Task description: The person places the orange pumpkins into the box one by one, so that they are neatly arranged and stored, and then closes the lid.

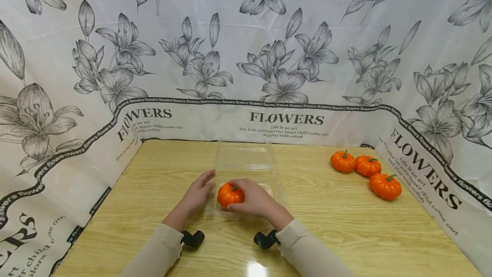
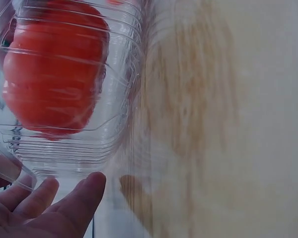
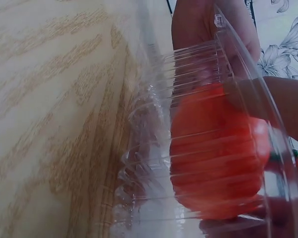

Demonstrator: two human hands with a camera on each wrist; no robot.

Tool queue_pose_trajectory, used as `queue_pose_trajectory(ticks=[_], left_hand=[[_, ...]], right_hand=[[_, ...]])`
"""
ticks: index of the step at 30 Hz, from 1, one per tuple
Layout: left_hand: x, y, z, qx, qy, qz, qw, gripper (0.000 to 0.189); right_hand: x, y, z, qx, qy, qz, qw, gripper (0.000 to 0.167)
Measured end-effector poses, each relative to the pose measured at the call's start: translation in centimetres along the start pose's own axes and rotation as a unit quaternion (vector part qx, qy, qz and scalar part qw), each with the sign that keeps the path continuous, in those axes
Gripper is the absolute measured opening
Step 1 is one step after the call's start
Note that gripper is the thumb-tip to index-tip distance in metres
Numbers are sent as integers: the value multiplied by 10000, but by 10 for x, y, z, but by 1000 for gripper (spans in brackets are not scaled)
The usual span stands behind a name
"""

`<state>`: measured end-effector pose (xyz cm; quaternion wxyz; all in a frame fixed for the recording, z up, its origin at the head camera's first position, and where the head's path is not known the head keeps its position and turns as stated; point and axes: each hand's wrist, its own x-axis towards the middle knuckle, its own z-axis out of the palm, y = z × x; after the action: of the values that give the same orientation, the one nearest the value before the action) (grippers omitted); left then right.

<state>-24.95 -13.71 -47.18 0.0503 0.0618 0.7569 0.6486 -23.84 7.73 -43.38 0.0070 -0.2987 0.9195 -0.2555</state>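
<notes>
A small orange toy pumpkin with a green stem sits inside a clear plastic clamshell box, toward its left side. My right hand reaches into the box and grips the pumpkin between thumb and fingers. Along the box's left wall is my left hand, its fingers loosely extended; in the left wrist view, the fingertips are close to the ribbed wall, and contact is hard to tell. Through the clear side, the right wrist view shows the pumpkin low in the box. The lid lies folded back, away from me.
Three more toy pumpkins stand at the table's right rear: one farthest back, one beside it and one nearer. Flower-printed cloth walls the back and sides of the wooden table.
</notes>
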Motion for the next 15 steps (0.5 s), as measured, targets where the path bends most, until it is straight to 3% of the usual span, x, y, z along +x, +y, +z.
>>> queue_pose_trajectory(ticks=[15], left_hand=[[1, 0, 0, 10, -2, -52, 10000, 49]], right_hand=[[6, 3, 5, -120, -301, 33, 9995, 68]])
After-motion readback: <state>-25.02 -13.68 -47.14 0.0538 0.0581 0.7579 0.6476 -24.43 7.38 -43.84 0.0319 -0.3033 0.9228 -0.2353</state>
